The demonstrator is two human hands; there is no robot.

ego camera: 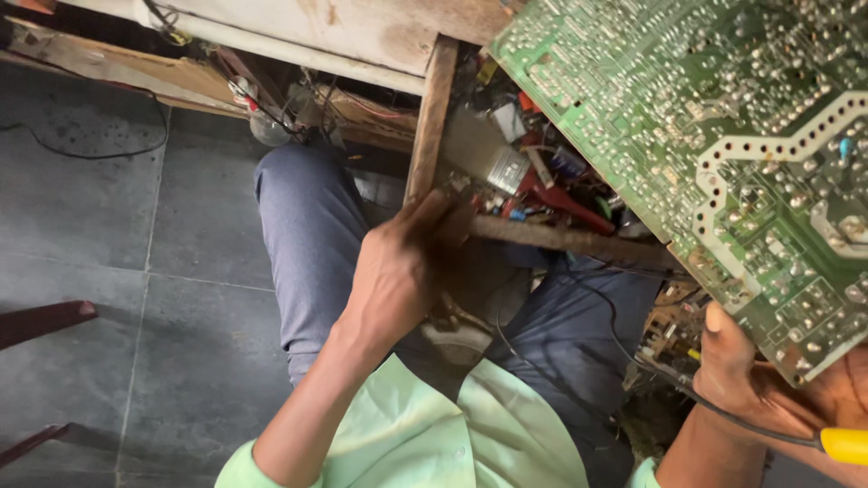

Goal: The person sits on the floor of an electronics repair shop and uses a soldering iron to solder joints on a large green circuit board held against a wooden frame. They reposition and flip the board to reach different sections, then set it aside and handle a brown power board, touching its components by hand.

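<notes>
At the lower right of the frame, the right hand [750,380] has its grip closed on the lower edge of a large green printed circuit board [723,136], solder side up, with the thumb pressed on the board's face. The board tilts up and fills the upper right of the frame. Just below that hand a yellow tool handle [845,445] shows at the frame's edge, with a thin black cable [624,348] running from it toward the middle; whether the hand also holds the handle cannot be told.

At the centre, the left hand [398,271] has its fingers wrapped around a worn wooden frame [432,108], where an upright bar meets a slanted crossbar. Behind the crossbar lies a clutter of electronic parts [533,172], red, blue and metal-grey, under the edge of a pale, stained surface [362,32] along the top. The person's grey-blue trouser legs [307,235] and pale green shirt [425,443] fill the lower middle. Dark grey floor tiles [108,271] cover the left side, with a dark red piece [45,321] at the far left.
</notes>
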